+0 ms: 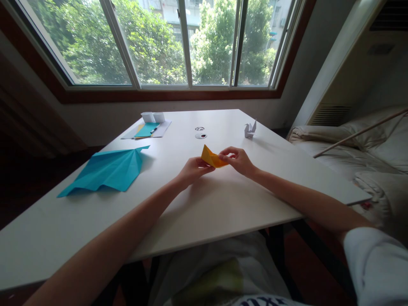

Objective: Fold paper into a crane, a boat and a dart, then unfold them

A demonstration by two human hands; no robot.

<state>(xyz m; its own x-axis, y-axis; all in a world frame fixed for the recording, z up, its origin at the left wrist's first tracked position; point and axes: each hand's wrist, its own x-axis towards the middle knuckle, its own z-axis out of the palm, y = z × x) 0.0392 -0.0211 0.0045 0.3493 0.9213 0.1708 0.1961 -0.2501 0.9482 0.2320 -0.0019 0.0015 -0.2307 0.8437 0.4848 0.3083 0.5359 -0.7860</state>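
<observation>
Between my two hands is a folded yellow paper boat (210, 158), held just above the white table. My left hand (195, 169) grips its left end from below, the fingers partly hidden behind the paper. On the other side, my right hand (236, 160) pinches the boat's right end between thumb and fingers. A pointed peak of the paper stands up near the left hand. Further off to the right stands a white paper crane (250, 129), apart from both hands. To the left lies a large creased sheet of blue paper (108, 170), partly raised off the tabletop.
The white table (204, 229) reaches toward the window. At its far left lie flat sheets of coloured paper (146, 130) with a pen (154, 128) on top, by two small white folded boxes (153, 117). Two round discs (200, 136) sit mid-table. A pale sofa (353, 148) is at right.
</observation>
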